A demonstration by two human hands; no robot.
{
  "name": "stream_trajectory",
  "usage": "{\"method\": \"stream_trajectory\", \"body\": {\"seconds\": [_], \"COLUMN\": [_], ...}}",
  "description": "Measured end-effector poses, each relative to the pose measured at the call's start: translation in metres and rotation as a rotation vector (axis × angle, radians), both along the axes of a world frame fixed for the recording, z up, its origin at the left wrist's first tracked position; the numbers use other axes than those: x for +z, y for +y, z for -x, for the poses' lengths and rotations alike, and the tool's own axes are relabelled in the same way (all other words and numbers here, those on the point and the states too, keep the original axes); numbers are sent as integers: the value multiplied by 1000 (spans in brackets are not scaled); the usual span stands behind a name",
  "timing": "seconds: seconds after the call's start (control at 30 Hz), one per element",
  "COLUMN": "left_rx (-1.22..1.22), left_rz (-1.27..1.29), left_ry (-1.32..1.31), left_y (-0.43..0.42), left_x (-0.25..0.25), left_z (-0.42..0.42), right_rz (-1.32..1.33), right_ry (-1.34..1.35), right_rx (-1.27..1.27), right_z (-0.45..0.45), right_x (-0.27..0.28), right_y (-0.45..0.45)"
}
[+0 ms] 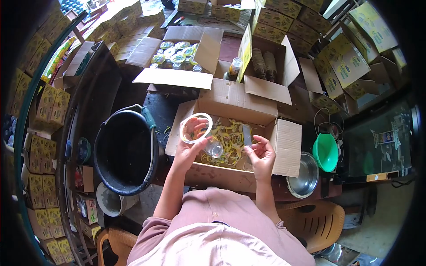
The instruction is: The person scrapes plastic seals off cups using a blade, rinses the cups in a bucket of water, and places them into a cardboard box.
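Observation:
My left hand [191, 148] is closed round a clear plastic cup [215, 150] with a pale rim. The cup lies tilted, its mouth toward the left and its base toward the right; fingers show through it. Between the thumb and fingers of my right hand [262, 156] is a flat greyish strip [246, 134], whose exact kind I cannot make out. Both hands are above an open cardboard box [217, 170] that holds many thin yellow-green scraps [227, 141].
A black bucket [100, 155] stands left, a steel bowl [306, 175] and green basin [325, 153] right. Farther back are a carton of lidded cups [177, 82] and a carton with stacked brown cylinders [270, 91]. A jar [235, 65] stands between them.

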State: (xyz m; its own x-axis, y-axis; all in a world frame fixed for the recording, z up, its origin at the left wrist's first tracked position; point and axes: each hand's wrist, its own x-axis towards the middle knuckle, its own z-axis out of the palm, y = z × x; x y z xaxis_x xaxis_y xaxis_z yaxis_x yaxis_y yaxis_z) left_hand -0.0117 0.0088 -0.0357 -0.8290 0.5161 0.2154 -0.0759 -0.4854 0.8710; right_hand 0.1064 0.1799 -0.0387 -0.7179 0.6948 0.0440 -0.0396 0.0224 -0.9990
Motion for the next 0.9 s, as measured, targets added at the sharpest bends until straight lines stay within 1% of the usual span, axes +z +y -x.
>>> {"method": "stream_trajectory", "body": {"seconds": [0.07, 0.13, 0.2, 0.27, 0.3, 0.4, 0.47, 0.5, 0.53, 0.67, 0.73, 0.77, 0.87, 0.9], "left_rx": [83, 116, 186, 244, 310, 160, 334, 497, 430, 445, 471, 440, 470, 476], "left_rz": [-36, -185, -267, -410, -473, -1110, -1216, -1123, -1227, -1291, -1292, -1306, -1261, -1274], "left_ry": [-27, -61, -37, -136, -206, -475, -599, -625, -723, -722, -720, -710, -681, -713], "left_y": [-10, -25, -44, -67, -75, -97, -105, -109, -117, -127, -128, -128, -128, -130], "left_x": [4, 8, 16, 13, 18, 13, 9, 4, -4, -20, -21, -21, -22, -22], "left_z": [3, 7, 8, 7, 3, 1, -1, -2, -1, -3, -5, -6, -8, -8], "right_rz": [55, 53, 68, 48, 61, 75, 72, 68, 65, 96, 268, 353, 591, 595], "right_ry": [46, 28, 17, -11, -19, -27, -22, -18, -14, -33, -6, 7, 19, 19], "right_rx": [-12, -31, -55, -73, -76, -75, -63, -58, -54, -22, -4, 4, -30, -29], "right_z": [-6, -15, -23, -30, -32, -36, -36, -36, -36, -36, -35, -35, -36, -38], "right_x": [-12, -14, -24, -29, -29, -36, -40, -40, -40, -48, -57, -62, -82, -86], "right_y": [7, 12, 19, 23, 24, 28, 29, 29, 28, 23, 22, 22, 30, 30]}}
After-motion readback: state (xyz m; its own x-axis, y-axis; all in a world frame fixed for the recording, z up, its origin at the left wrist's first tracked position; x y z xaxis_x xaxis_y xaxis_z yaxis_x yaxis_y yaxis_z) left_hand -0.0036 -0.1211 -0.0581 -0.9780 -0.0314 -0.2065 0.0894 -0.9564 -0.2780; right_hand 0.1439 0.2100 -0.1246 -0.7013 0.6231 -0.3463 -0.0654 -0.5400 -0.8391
